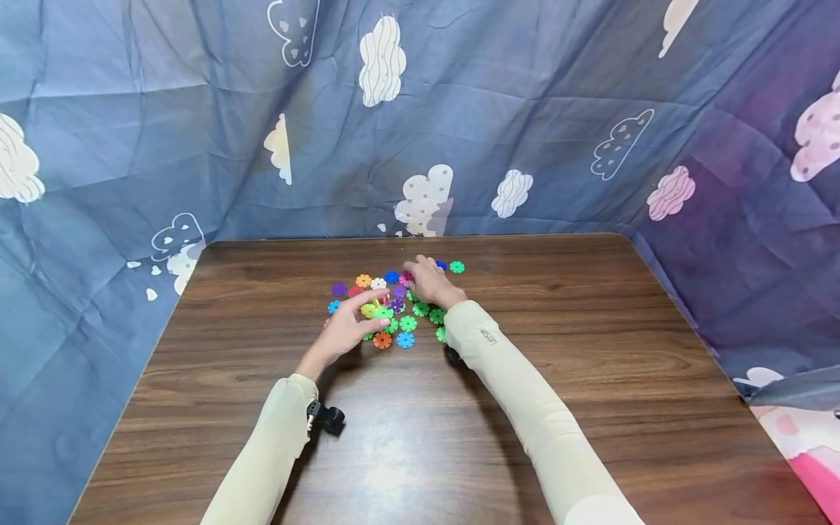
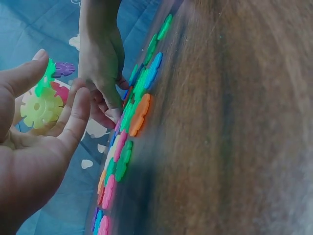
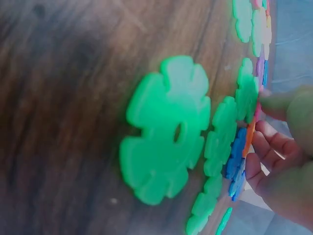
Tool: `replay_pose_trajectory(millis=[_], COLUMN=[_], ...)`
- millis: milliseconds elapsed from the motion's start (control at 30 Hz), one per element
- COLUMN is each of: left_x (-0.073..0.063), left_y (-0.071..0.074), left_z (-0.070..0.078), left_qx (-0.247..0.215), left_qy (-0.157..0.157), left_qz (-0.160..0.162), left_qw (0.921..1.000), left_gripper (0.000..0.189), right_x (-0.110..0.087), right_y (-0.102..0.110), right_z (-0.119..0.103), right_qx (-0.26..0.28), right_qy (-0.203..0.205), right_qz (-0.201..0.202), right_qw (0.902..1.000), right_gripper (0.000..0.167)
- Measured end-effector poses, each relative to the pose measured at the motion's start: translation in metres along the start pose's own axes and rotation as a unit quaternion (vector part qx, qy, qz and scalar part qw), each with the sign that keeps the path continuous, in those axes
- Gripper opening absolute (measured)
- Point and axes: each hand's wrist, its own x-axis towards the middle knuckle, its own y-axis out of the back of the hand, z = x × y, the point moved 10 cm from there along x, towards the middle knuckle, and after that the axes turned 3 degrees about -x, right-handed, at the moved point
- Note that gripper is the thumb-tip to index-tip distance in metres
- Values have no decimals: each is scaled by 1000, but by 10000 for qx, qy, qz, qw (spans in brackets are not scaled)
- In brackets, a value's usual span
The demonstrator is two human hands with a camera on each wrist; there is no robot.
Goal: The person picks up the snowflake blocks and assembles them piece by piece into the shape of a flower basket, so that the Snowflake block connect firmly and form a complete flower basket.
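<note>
Left grip (image 1: 341, 328) holds joined discs (image 2: 45, 100) above table (image 1: 577, 350)

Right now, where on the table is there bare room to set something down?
Bare table lies right of the right sleeve, left of the left sleeve, and between both sleeves, nearer than the discs. Discs crowd the far middle, around the left hand and right hand.

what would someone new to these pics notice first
Most likely the bright, notched discs, spread in many colours over the far part of the dark wooden table. Next, the left hand, holding a small cluster of yellow, green and purple pieces above the table. Behind everything, a blue cloth with pale cloud shapes fills the background.
</note>
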Motion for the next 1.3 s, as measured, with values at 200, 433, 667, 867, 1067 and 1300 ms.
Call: replay_pose_trajectory(millis=[200, 433, 667, 867, 1067, 1300], left_x=[1, -1, -4, -4, -3, -2], left_y=[-1, -1, 0, 0, -3, -5], left_z=[3, -1, -7, -6, -1, 4], left_qx=[-30, -20, -66, -289, -659, -585], left_qy=[-63, 104, 252, 301, 218, 178], left_qz=[24, 126, 210, 289, 183, 109], left_qw=[10000, 9999, 9994, 9987, 9974, 9981], left_gripper=[53, 52, 53, 54, 53, 53], right_x=[3, -4, -35, -64, -84, -89], right_y=[2, 9, 44, 53, 39, 30], right_z=[3, 2, 1, -14, -33, -37], right_qx=[-26, 649, 2028, 3801, 4304, 4206], right_qy=[-171, -52, 63, 429, 559, 428], right_qz=[-21, 109, 833, 450, -137, -79], right_qw=[9998, 9978, 9757, 9229, 9008, 9062], right_gripper=[29, 11, 10, 8, 12, 18])
